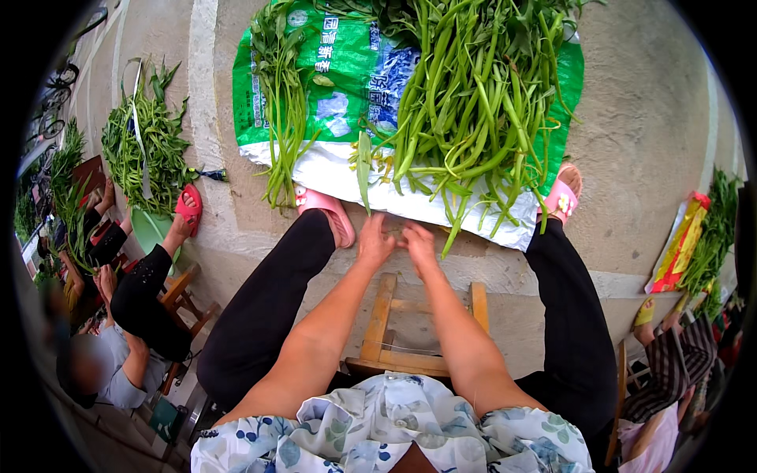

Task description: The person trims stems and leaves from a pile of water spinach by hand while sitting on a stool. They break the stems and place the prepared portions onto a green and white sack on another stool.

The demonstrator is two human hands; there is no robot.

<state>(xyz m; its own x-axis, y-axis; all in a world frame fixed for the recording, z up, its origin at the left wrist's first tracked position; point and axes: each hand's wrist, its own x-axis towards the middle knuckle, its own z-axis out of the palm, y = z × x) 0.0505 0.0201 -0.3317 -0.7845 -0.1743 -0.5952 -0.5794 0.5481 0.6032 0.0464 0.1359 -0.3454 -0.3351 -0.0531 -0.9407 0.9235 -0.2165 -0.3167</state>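
Concrete floor [639, 118]; sack [347, 98] spread on it, greens [473, 110] heaped right, smaller bunch [285, 110] left. Left hand [376, 240], right hand [418, 241] close together at near edge, fingers curled; can't tell if pinching. People [140, 370] seated left and right.

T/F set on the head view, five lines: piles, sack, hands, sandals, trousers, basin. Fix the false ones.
1. On the sack, the larger pile lies right of the smaller pile. True.
2. The right hand is deep in the larger pile. False: it is close to the left hand, near the sack's white edge.
3. The sandals by the sack are pink. True.
4. The wearer's trousers are white. False: they are black.
5. The basin at the picture's left is red. False: it is light green.
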